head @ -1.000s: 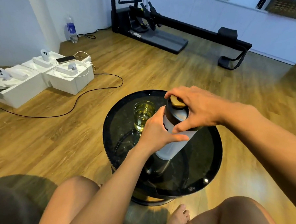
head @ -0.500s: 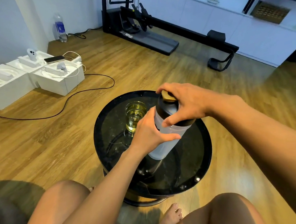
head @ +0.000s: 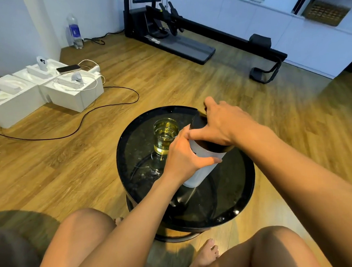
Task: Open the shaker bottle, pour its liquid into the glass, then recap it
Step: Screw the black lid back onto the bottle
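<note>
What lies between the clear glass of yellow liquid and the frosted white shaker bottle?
In the head view, the left hand gripping the frosted white shaker bottle sits between it and the clear glass.

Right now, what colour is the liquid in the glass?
Pale yellow-green, seen in the head view, in the clear glass on the black round table.

Frosted, black-lidded shaker bottle (head: 201, 168) tilts beside the glass (head: 165, 135) (holding yellow liquid).

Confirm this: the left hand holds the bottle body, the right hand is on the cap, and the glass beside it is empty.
Not quite. The head view shows the glass holds yellowish liquid, so it is not empty. The rest stands: the left hand holds the bottle body and the right hand is on the cap.
</note>
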`<state>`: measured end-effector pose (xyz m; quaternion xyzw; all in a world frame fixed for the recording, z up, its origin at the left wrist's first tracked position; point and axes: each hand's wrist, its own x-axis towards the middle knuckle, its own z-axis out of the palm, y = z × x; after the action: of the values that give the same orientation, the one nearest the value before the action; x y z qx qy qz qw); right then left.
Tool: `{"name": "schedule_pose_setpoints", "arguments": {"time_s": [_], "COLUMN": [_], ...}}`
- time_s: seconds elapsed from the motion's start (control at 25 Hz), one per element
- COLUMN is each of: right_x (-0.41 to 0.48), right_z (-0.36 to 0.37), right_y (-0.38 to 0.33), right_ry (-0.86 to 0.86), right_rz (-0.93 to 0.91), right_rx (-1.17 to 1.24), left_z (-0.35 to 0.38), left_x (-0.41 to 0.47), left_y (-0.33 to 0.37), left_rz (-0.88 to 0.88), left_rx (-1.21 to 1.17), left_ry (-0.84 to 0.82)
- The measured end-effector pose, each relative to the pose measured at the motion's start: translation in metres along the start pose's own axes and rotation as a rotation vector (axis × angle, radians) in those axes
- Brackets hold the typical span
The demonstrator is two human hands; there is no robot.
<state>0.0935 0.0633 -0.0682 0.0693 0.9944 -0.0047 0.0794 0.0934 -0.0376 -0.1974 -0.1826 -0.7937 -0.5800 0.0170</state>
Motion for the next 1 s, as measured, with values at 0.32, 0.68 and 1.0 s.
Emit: {"name": "schedule_pose_setpoints", "arguments": {"time_s": [0.32,0.68,1.0], "right_x": [-0.005,-0.010,-0.007], "right_z": [0.004,0.001,0.004], "right_y": [0.010,0.008,0.010], "right_ry": [0.050,0.082,0.127], "right_rz": [-0.121,-0.150,-0.174], "right_rx": [-0.005,0.013,0.042], "left_z": [-0.004,-0.002,-0.002], "left_x": [0.002,0.000,0.000], "left_y": [0.001,-0.003,0.003], "left_rz": [-0.027,-0.031,0.049], "left_rx": [-0.011,0.027,0.018], "left_ry": [-0.061,-0.057,-0.007]}}
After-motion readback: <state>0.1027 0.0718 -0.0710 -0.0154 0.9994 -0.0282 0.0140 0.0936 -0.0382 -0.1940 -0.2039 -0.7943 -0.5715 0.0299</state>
